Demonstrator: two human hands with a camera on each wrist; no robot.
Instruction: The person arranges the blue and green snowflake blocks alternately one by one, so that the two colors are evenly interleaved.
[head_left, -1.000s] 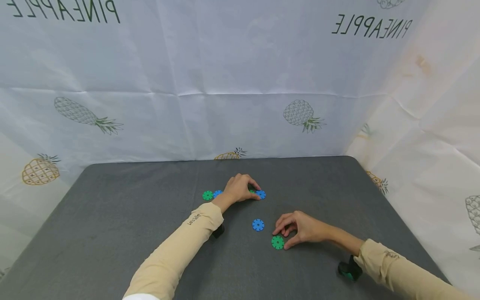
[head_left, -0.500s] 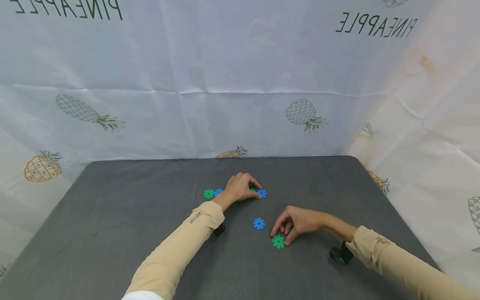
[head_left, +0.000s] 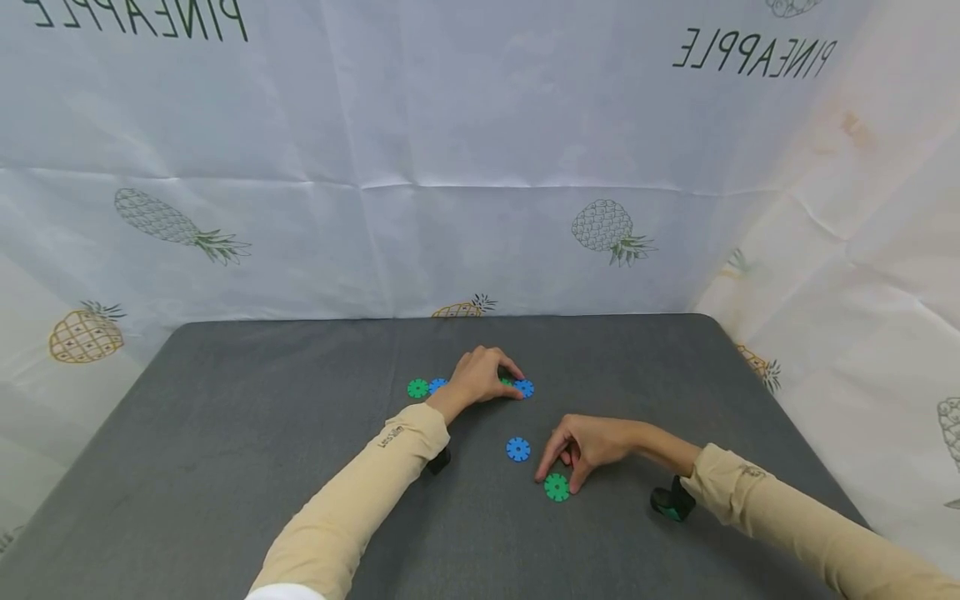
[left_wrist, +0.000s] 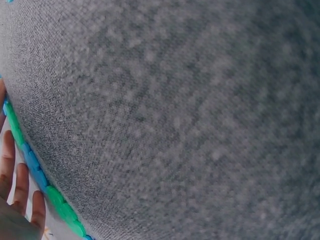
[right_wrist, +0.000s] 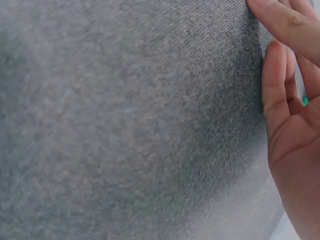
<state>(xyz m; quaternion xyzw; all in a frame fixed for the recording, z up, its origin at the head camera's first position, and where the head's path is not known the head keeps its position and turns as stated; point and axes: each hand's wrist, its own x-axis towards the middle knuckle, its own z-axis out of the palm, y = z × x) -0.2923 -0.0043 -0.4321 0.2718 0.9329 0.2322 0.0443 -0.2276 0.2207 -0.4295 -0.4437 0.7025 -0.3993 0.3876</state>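
Observation:
Flat notched plastic discs lie on the grey tabletop. In the head view, my left hand (head_left: 477, 377) has thumb and index finger at the top and bottom edges of a blue notched disc (head_left: 527, 389), pinching it. A green disc (head_left: 506, 382) beside it is partly covered. The left wrist view shows a row of green and blue discs (left_wrist: 60, 205) along the fingers. My right hand (head_left: 592, 443) arches over a loose green notched disc (head_left: 557, 487). Its thumb is at the disc's right edge, while the index fingertip stands slightly apart on the left.
A loose blue disc (head_left: 518, 449) lies between the hands. The row's left end shows a green disc (head_left: 417, 388) and a blue disc (head_left: 438, 385); the left hand hides its middle. A pineapple-print curtain (head_left: 465, 250) hangs behind the grey table (head_left: 262, 450).
My right hand has shifted left over the green disc, its index finger passing to the disc's left side. The left hand keeps its place at the row. The discs look unmoved.

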